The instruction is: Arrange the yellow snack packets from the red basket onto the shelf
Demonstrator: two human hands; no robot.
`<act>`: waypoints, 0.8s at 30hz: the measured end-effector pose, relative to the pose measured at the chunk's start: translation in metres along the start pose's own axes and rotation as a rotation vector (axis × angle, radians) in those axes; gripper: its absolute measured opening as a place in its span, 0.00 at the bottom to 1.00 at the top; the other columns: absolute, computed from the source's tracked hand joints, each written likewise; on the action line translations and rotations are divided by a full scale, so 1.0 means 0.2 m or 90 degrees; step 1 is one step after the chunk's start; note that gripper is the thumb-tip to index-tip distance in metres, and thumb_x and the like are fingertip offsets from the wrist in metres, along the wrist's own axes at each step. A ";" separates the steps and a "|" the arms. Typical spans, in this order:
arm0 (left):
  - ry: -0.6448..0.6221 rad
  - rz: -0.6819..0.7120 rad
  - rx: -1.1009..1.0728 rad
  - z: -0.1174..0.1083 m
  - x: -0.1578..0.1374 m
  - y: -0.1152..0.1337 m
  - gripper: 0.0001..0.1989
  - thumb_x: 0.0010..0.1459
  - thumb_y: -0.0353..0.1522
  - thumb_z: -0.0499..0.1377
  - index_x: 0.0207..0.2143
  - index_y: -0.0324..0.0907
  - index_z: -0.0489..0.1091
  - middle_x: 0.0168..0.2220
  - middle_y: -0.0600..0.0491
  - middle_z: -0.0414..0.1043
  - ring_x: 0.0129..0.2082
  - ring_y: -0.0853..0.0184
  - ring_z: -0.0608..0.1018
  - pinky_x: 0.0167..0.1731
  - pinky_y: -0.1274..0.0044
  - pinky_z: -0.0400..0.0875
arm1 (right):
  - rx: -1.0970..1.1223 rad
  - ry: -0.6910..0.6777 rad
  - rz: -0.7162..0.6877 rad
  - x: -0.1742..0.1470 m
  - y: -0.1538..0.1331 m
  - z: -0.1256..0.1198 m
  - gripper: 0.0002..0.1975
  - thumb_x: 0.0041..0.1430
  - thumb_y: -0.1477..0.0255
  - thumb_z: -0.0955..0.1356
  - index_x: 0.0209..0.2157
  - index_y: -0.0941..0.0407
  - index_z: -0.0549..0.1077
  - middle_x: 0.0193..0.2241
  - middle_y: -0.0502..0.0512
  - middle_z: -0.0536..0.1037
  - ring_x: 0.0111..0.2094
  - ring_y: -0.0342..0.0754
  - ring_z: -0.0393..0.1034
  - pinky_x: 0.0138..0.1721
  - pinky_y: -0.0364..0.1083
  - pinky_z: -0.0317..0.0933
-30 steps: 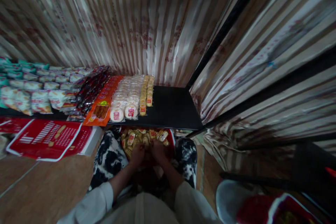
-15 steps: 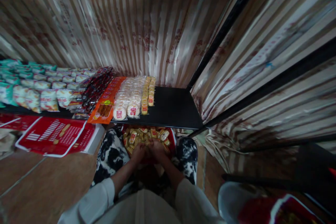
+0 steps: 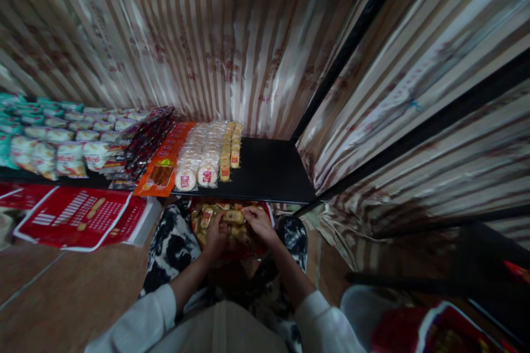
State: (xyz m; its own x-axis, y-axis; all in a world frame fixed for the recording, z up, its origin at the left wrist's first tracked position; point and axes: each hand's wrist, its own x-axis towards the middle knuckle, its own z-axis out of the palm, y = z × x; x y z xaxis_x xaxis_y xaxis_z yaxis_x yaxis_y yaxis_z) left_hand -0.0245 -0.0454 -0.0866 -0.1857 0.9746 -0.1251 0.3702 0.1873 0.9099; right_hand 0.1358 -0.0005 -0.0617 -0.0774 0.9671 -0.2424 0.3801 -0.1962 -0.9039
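Between my hands is a small yellow wrapped snack point(image 3: 234, 217), lying crosswise above a red bag point(image 3: 269, 210) full of similar gold-wrapped pieces. My right hand point(image 3: 261, 223) pinches its right end with thumb and fingertips. At the other end, the fingers of my left hand point(image 3: 216, 236) are curled against it. The bag sits between my knees, just below the front edge of a black shelf point(image 3: 273, 171). On that shelf, rows of yellow wrapped snacks point(image 3: 225, 162) stand beside rows of round white wrapped crackers point(image 3: 207, 174).
Left of the crackers lie an orange snack packet point(image 3: 160, 174), dark packets point(image 3: 144, 140) and several white and green packets point(image 3: 70, 157). A red box point(image 3: 83, 218) rests on the floor to the left. Black posts point(image 3: 356, 176) frame the right side; another red bag point(image 3: 397, 331) is at lower right.
My hands have risen slightly and moved apart from low in the bag, and the yellow wrapped snack now shows between them. The view has shifted a little.
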 end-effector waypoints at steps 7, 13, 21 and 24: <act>-0.008 0.065 0.085 -0.03 -0.02 0.09 0.21 0.49 0.25 0.51 0.47 0.40 0.68 0.45 0.47 0.72 0.46 0.63 0.72 0.49 0.69 0.67 | 0.219 0.005 0.096 0.03 -0.01 0.02 0.09 0.45 0.65 0.67 0.26 0.56 0.74 0.16 0.45 0.69 0.18 0.39 0.59 0.21 0.39 0.52; -0.027 0.066 0.074 -0.03 0.01 0.08 0.16 0.53 0.31 0.52 0.44 0.39 0.70 0.44 0.45 0.72 0.47 0.62 0.72 0.50 0.68 0.64 | 0.260 0.035 0.134 0.02 -0.06 0.00 0.12 0.46 0.61 0.69 0.24 0.56 0.72 0.19 0.47 0.72 0.20 0.39 0.62 0.21 0.39 0.56; -0.159 -0.115 -0.152 -0.02 0.07 0.08 0.16 0.52 0.39 0.56 0.41 0.39 0.71 0.30 0.53 0.73 0.28 0.69 0.73 0.29 0.79 0.69 | 0.233 0.064 0.073 0.00 -0.07 -0.02 0.21 0.49 0.56 0.66 0.39 0.55 0.74 0.30 0.53 0.77 0.30 0.44 0.70 0.26 0.40 0.61; -0.168 -0.170 -0.220 -0.04 0.08 0.13 0.18 0.50 0.40 0.57 0.40 0.38 0.71 0.26 0.56 0.71 0.21 0.73 0.70 0.22 0.81 0.65 | 0.268 0.058 0.069 -0.01 -0.08 -0.03 0.25 0.47 0.55 0.67 0.42 0.57 0.73 0.30 0.54 0.77 0.31 0.45 0.71 0.27 0.40 0.61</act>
State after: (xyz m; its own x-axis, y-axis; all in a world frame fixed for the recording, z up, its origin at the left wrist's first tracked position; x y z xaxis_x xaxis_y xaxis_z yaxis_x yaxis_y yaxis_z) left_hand -0.0257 -0.0266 -0.0619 0.0199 0.9041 -0.4268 0.0102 0.4267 0.9043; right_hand 0.1343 0.0020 -0.0443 0.0308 0.9437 -0.3295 -0.0290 -0.3286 -0.9440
